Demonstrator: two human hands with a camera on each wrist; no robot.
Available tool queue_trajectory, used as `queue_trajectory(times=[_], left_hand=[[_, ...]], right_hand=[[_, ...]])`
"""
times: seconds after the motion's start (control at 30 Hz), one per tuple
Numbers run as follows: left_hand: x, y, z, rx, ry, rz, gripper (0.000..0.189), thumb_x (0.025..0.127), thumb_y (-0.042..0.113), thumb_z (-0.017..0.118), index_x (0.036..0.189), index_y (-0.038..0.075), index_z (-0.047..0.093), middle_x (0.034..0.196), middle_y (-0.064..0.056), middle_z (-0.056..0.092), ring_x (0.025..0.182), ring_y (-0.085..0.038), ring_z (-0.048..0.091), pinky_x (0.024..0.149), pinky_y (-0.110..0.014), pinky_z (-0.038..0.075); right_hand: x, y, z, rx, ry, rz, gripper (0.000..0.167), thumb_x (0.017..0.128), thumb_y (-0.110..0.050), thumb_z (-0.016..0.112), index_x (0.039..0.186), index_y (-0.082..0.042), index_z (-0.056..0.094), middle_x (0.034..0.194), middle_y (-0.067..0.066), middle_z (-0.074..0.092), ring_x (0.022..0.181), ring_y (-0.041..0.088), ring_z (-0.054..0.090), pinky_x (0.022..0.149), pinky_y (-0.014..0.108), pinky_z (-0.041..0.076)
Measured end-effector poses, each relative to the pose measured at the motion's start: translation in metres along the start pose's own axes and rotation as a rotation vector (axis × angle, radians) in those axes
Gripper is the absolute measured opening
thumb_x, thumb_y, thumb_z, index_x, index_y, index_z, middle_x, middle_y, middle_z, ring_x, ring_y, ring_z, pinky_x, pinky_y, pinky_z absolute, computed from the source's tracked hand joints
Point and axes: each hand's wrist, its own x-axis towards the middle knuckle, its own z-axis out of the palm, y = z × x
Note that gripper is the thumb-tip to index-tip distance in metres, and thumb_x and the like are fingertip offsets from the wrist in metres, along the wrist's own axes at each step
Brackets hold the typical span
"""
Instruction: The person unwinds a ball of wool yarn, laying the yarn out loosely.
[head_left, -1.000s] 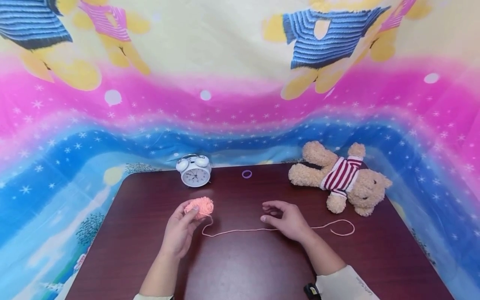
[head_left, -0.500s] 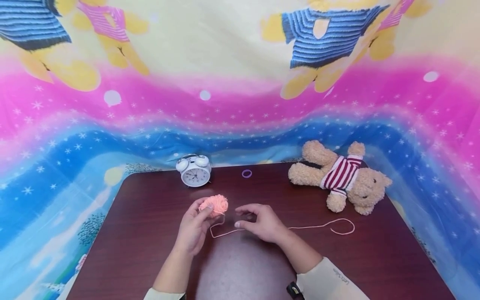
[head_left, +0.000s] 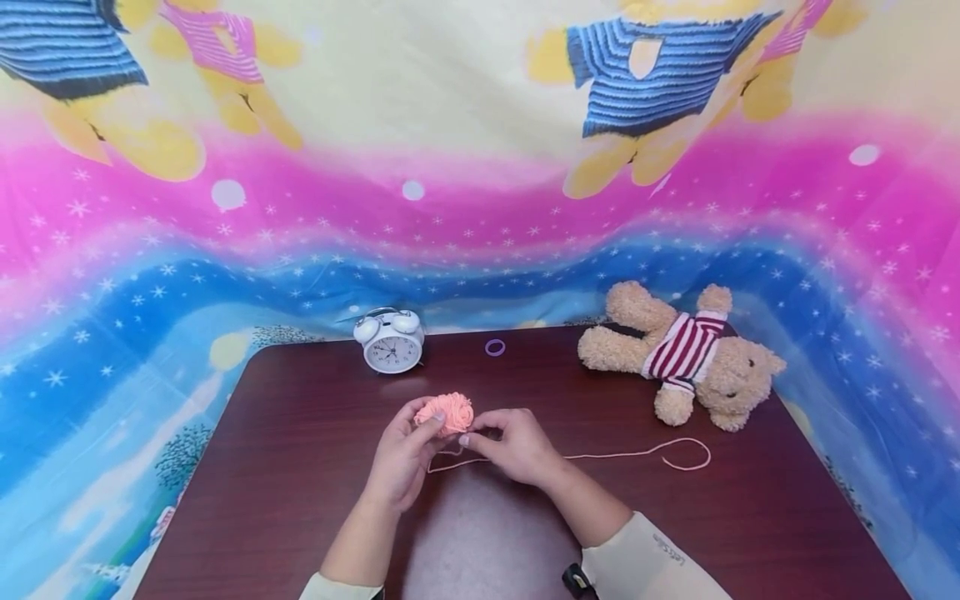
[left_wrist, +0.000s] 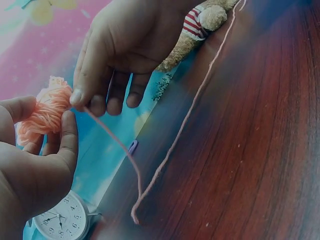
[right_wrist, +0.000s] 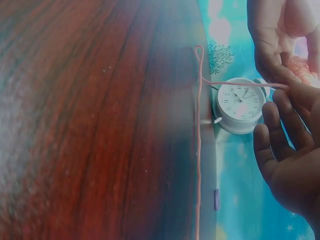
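My left hand grips a small ball of peach yarn between thumb and fingers, held above the table. Right beside the ball, my right hand pinches the loose strand between thumb and index finger; its other fingers are loosely bent in the left wrist view. From that pinch the yarn strand drops to the table, turns sharply, and runs off to the right. Its far end forms an open loop on the tabletop. In the right wrist view the ball is mostly hidden behind the hands.
A white twin-bell alarm clock stands at the back left of the dark wooden table. A purple ring lies near the back edge. At the back right lies a teddy bear in a striped shirt. A printed cloth hangs behind.
My left hand has carried the yarn ball to the right. My right hand has moved left to meet it and now pinches the strand close to the ball.
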Motion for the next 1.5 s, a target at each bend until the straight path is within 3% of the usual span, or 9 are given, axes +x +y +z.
queue_trajectory(times=[0.2,0.37,0.6,0.83,1.07,1.23,1.5], left_hand=[[-0.001,-0.001,-0.005,0.040,0.037,-0.003,0.042,0.100,0.006,0.066,0.137,-0.008,0.052,0.115,-0.010,0.066,0.093,-0.016,0.067,0.090,-0.031,0.058],[-0.001,-0.004,-0.008,0.060,0.029,-0.003,0.042,0.099,0.005,0.068,0.136,-0.011,0.055,0.115,-0.010,0.069,0.098,-0.018,0.069,0.093,-0.033,0.058],[-0.002,-0.008,-0.012,0.071,0.021,-0.009,0.043,0.092,-0.001,0.074,0.131,-0.010,0.059,0.109,-0.009,0.072,0.096,-0.019,0.071,0.091,-0.033,0.059],[-0.002,-0.007,-0.017,0.072,0.039,-0.016,0.040,0.092,-0.002,0.073,0.129,-0.010,0.060,0.108,-0.011,0.072,0.096,-0.020,0.071,0.092,-0.034,0.059],[-0.002,-0.005,-0.023,0.047,0.045,-0.027,0.042,0.093,0.001,0.072,0.132,-0.011,0.059,0.109,-0.010,0.072,0.100,-0.020,0.070,0.097,-0.036,0.057],[-0.001,-0.004,-0.024,0.009,0.035,-0.018,0.037,0.095,0.002,0.071,0.130,-0.004,0.063,0.113,-0.010,0.073,0.100,-0.020,0.071,0.097,-0.036,0.057],[0.002,-0.001,-0.030,-0.014,0.032,0.011,0.033,0.100,0.003,0.066,0.132,-0.002,0.060,0.118,-0.008,0.071,0.105,-0.020,0.071,0.101,-0.039,0.056]], right_hand=[[-0.001,-0.007,-0.012,0.014,0.038,0.014,0.005,0.093,-0.027,0.079,0.095,-0.023,0.080,0.085,-0.017,0.073,0.076,0.004,0.065,0.069,0.025,0.056],[0.002,-0.011,-0.024,0.028,0.074,0.032,0.007,0.094,-0.027,0.079,0.095,-0.021,0.080,0.085,-0.017,0.073,0.075,0.008,0.065,0.065,0.025,0.056],[0.007,-0.011,-0.041,0.072,0.138,0.054,0.005,0.093,-0.026,0.079,0.094,-0.021,0.079,0.080,-0.010,0.073,0.071,0.015,0.064,0.059,0.026,0.054],[0.009,-0.009,-0.056,0.113,0.164,0.076,0.007,0.095,-0.026,0.078,0.094,-0.019,0.079,0.080,-0.007,0.074,0.069,0.015,0.065,0.058,0.026,0.053],[0.007,-0.001,-0.067,0.083,0.168,0.094,0.006,0.095,-0.025,0.077,0.093,-0.020,0.079,0.081,-0.006,0.074,0.069,0.017,0.062,0.057,0.025,0.049],[0.004,0.008,-0.072,0.059,0.183,0.112,0.007,0.094,-0.027,0.078,0.092,-0.020,0.079,0.080,-0.010,0.072,0.069,0.015,0.059,0.056,0.025,0.047],[-0.003,0.021,-0.080,0.009,0.196,0.141,0.006,0.094,-0.028,0.078,0.094,-0.023,0.080,0.085,-0.012,0.074,0.077,0.014,0.063,0.064,0.027,0.050]])
